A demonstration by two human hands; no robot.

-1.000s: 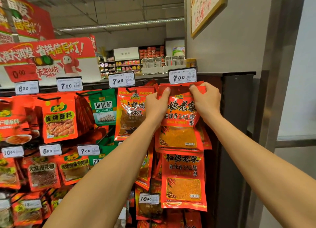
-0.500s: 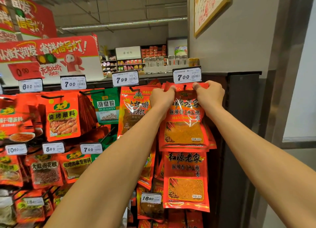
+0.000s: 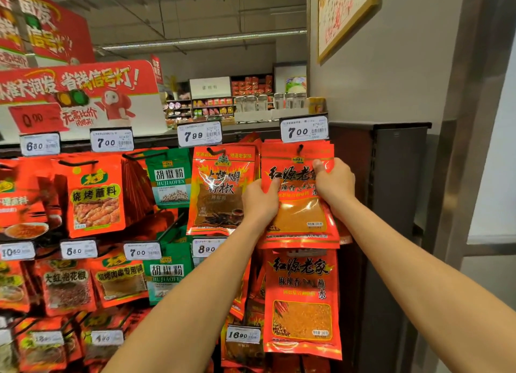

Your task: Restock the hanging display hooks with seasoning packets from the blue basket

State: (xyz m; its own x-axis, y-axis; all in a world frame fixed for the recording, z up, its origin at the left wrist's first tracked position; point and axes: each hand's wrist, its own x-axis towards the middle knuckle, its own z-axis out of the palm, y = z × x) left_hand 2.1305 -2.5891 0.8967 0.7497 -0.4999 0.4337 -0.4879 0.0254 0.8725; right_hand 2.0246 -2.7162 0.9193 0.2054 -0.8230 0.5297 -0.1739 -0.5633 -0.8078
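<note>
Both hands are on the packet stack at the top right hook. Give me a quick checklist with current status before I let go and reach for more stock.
1. Front red packet threaded on hook: ok, hook tip shows through its hole.
2. Left hand grip on stack: ok.
3. Right hand grip on stack: ok.
4. Stack hanging square: not ok, packets behind fan out at the edges.
5. Price tag readable above: ok.
6. Blue basket within reach: cannot tell, not in view.

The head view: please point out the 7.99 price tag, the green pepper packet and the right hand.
7.99 price tag [image 3: 200, 134], head view, printed digits.
Green pepper packet [image 3: 169, 182], head view, label.
Right hand [image 3: 335, 184], head view, back.
</note>
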